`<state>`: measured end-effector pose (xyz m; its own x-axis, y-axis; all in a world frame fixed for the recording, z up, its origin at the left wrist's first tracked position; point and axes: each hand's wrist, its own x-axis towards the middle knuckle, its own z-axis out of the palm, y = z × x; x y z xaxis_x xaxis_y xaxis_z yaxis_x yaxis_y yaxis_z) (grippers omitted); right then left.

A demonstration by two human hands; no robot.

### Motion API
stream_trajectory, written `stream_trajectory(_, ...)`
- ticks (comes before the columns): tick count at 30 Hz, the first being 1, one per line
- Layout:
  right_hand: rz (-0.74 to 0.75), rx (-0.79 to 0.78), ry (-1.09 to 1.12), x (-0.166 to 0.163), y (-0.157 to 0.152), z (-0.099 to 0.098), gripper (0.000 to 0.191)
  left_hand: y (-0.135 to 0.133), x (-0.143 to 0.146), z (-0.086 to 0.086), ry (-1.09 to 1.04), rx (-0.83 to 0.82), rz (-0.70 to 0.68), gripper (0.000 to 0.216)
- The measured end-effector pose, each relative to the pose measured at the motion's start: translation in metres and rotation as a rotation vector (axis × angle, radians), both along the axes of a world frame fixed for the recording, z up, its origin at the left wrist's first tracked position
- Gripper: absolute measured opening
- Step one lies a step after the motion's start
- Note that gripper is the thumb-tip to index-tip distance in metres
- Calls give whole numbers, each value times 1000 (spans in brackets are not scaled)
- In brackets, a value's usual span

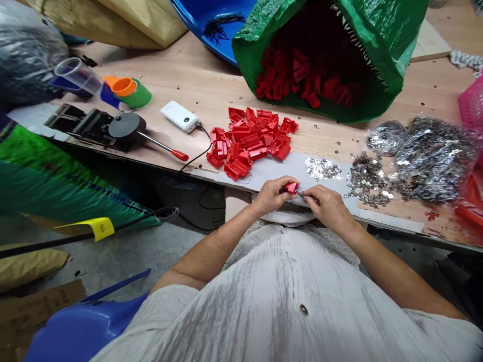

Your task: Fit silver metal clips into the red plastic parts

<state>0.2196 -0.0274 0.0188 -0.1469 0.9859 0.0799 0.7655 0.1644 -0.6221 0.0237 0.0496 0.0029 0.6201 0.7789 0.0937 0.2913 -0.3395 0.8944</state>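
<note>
My left hand [272, 194] is closed on a small red plastic piece [291, 188] at the table's near edge. My right hand [329, 207] pinches a thin metal part [302, 194] against that piece. Just beyond my hands lies a pile of the same red plastic pieces [252, 140]. A scatter of small shiny metal clips [323, 169] lies on a grey sheet [271, 170] to the right of the pile. A darker heap of metal clips [369, 179] sits further right.
A green sack [381, 30] of red pieces lies open at the back. A white power bank [180, 116] with its cable, a small black press with a red-tipped lever [124, 128], cups [126, 89], a blue basin [211, 22] and clear bags of metal parts [433, 156] stand around.
</note>
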Motion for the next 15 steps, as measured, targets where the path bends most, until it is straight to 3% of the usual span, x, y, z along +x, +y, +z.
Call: stream_trajectory(15,-61,-62,78,-2,2,2,15,0,1,-2,-4,3,11,30)
